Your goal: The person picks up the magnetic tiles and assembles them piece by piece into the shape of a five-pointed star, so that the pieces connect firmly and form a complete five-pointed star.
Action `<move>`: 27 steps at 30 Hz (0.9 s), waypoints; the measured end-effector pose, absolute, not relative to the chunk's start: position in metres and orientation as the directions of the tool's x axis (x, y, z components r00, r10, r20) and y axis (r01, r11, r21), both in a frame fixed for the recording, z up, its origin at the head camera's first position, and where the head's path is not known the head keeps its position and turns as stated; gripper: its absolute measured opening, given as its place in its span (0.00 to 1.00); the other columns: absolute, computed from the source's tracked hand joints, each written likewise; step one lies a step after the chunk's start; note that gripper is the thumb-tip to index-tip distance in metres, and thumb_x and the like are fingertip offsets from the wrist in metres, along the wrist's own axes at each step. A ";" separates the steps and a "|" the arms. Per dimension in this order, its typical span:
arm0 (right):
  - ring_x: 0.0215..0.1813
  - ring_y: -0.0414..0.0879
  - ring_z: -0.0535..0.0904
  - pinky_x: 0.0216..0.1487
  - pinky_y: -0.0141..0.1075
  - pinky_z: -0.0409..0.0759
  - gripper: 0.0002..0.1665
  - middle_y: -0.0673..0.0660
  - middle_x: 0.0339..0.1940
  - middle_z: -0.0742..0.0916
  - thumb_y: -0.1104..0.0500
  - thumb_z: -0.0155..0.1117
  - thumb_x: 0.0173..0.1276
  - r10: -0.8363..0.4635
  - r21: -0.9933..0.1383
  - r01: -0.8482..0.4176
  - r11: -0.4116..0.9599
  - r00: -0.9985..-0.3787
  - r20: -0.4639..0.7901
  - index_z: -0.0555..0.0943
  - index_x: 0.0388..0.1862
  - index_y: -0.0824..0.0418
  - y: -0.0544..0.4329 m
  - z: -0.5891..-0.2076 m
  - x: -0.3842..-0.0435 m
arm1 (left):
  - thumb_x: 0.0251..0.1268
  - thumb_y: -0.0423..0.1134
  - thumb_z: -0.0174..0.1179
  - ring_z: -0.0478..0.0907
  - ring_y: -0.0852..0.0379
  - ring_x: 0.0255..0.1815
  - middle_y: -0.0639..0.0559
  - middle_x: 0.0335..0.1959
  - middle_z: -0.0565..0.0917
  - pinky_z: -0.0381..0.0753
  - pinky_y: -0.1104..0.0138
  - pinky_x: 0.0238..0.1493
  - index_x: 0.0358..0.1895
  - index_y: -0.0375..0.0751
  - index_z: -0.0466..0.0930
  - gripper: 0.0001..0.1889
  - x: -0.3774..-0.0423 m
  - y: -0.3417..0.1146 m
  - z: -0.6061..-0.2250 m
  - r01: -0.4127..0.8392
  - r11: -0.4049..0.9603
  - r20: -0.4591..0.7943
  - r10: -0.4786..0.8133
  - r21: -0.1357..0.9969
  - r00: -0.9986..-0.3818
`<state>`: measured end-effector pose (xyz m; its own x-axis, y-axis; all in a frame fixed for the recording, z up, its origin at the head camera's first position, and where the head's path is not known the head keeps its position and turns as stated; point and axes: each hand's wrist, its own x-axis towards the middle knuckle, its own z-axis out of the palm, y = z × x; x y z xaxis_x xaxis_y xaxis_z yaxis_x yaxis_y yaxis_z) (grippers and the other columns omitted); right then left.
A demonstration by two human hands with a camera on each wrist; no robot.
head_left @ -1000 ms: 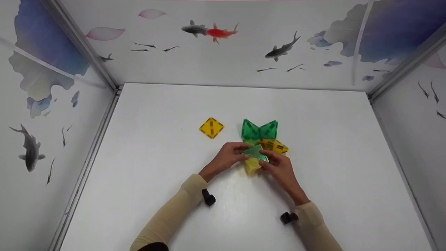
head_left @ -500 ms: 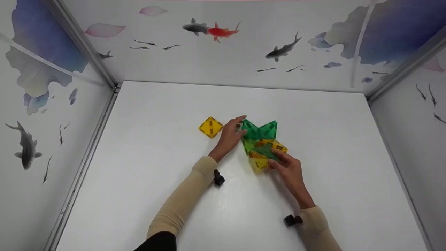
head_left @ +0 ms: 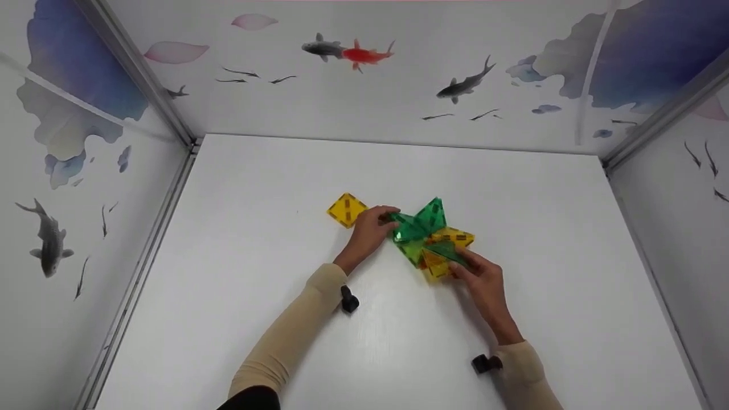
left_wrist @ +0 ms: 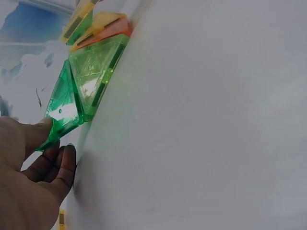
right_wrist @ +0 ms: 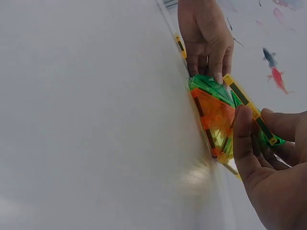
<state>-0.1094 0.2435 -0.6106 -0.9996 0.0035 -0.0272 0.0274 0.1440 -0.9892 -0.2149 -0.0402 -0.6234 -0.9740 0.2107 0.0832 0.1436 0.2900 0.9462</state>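
A star-like build of translucent magnetic tiles stands in front of me, its colours green, light green, orange and yellow. At its left side my left hand [head_left: 370,228] pinches the corner of a green triangular tile [left_wrist: 64,106] between thumb and fingers. Beside that tile leans a light green triangular tile [left_wrist: 96,72]. My right hand [head_left: 484,282] holds a green triangular tile [head_left: 448,253] above the build's near side. In the right wrist view a yellow-edged tile [right_wrist: 249,108] lies against it in the same grip. An orange triangular tile [right_wrist: 211,112] sits below.
A yellow square tile [head_left: 346,210] lies flat on the white table [head_left: 273,182], just left of my left hand. Printed white panels [head_left: 376,108] with fish enclose the table at the back and both sides.
My left hand left the green tile now in my right hand and took the build's left green tile. The build has turned counterclockwise. My right hand moved slightly right.
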 end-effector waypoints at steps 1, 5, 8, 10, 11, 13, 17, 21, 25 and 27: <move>0.50 0.44 0.90 0.52 0.34 0.89 0.24 0.68 0.66 0.88 0.64 0.73 0.78 0.010 -0.989 0.027 0.144 -1.000 -0.026 0.85 0.70 0.67 0.245 -0.611 -0.110 | 0.79 0.32 0.68 0.84 0.52 0.57 0.46 0.61 0.89 0.83 0.62 0.64 0.65 0.35 0.87 0.16 -0.213 -0.042 -0.624 0.144 0.289 0.087 0.200 0.947 -0.976; 0.49 0.44 0.90 0.51 0.35 0.89 0.24 0.68 0.66 0.88 0.65 0.73 0.78 0.030 -0.991 0.018 0.132 -0.999 -0.014 0.85 0.70 0.67 0.246 -0.613 -0.112 | 0.77 0.31 0.70 0.84 0.51 0.52 0.46 0.55 0.91 0.85 0.60 0.60 0.61 0.35 0.89 0.14 -0.205 -0.045 -0.623 0.156 0.290 0.120 0.138 0.944 -0.983; 0.48 0.44 0.90 0.50 0.35 0.90 0.23 0.68 0.65 0.88 0.66 0.73 0.78 0.044 -0.992 0.006 0.124 -0.999 -0.001 0.86 0.69 0.67 0.244 -0.615 -0.116 | 0.76 0.31 0.70 0.84 0.51 0.49 0.45 0.52 0.91 0.85 0.60 0.57 0.59 0.35 0.90 0.13 -0.199 -0.044 -0.623 0.152 0.300 0.135 0.078 0.942 -0.988; 0.46 0.44 0.90 0.49 0.35 0.90 0.22 0.69 0.63 0.89 0.66 0.73 0.78 0.054 -0.993 -0.007 0.116 -0.998 0.013 0.86 0.69 0.68 0.242 -0.616 -0.120 | 0.76 0.31 0.71 0.84 0.51 0.48 0.45 0.50 0.91 0.85 0.61 0.56 0.58 0.34 0.90 0.13 -0.195 -0.043 -0.623 0.144 0.300 0.138 0.039 0.943 -0.990; 0.46 0.44 0.90 0.48 0.35 0.90 0.22 0.69 0.63 0.89 0.67 0.73 0.77 0.059 -0.994 -0.012 0.111 -0.998 0.018 0.86 0.68 0.68 0.241 -0.617 -0.121 | 0.76 0.31 0.71 0.84 0.51 0.47 0.44 0.49 0.91 0.85 0.60 0.55 0.58 0.34 0.90 0.12 -0.193 -0.042 -0.623 0.140 0.298 0.141 0.019 0.944 -0.990; 0.47 0.44 0.90 0.48 0.35 0.90 0.22 0.70 0.62 0.89 0.67 0.73 0.78 0.067 -0.995 -0.020 0.101 -0.997 0.027 0.86 0.68 0.68 0.239 -0.619 -0.125 | 0.75 0.31 0.71 0.84 0.52 0.46 0.44 0.47 0.90 0.85 0.60 0.53 0.58 0.33 0.90 0.12 -0.188 -0.040 -0.623 0.133 0.299 0.145 -0.017 0.945 -0.989; 0.49 0.45 0.90 0.49 0.35 0.90 0.21 0.69 0.63 0.89 0.66 0.72 0.78 0.075 -0.995 -0.024 0.096 -0.997 0.031 0.86 0.68 0.67 0.238 -0.624 -0.129 | 0.75 0.31 0.72 0.85 0.53 0.44 0.45 0.45 0.91 0.86 0.61 0.52 0.57 0.34 0.90 0.12 -0.181 -0.036 -0.625 0.127 0.304 0.155 -0.070 0.944 -0.985; 0.50 0.43 0.89 0.50 0.32 0.89 0.22 0.68 0.64 0.88 0.65 0.72 0.79 0.070 -0.991 -0.007 0.135 -0.997 0.016 0.85 0.69 0.67 0.238 -0.628 -0.132 | 0.75 0.32 0.72 0.86 0.54 0.43 0.47 0.43 0.90 0.87 0.62 0.51 0.56 0.35 0.89 0.12 -0.174 -0.033 -0.626 0.099 0.291 0.132 -0.097 0.952 -0.986; 0.47 0.45 0.90 0.49 0.32 0.89 0.23 0.70 0.64 0.88 0.67 0.71 0.79 0.062 -0.987 0.010 0.162 -0.998 0.000 0.84 0.70 0.68 0.238 -0.630 -0.133 | 0.75 0.32 0.73 0.86 0.55 0.43 0.47 0.42 0.90 0.87 0.62 0.50 0.56 0.36 0.88 0.11 -0.170 -0.032 -0.625 0.072 0.284 0.105 -0.103 0.956 -0.989; 0.47 0.46 0.90 0.48 0.33 0.89 0.23 0.69 0.65 0.88 0.68 0.69 0.80 0.054 -0.984 0.015 0.175 -0.999 -0.006 0.84 0.71 0.68 0.239 -0.630 -0.133 | 0.75 0.33 0.72 0.86 0.55 0.42 0.48 0.41 0.89 0.87 0.61 0.50 0.55 0.36 0.88 0.11 -0.169 -0.032 -0.624 0.064 0.282 0.097 -0.103 0.957 -0.990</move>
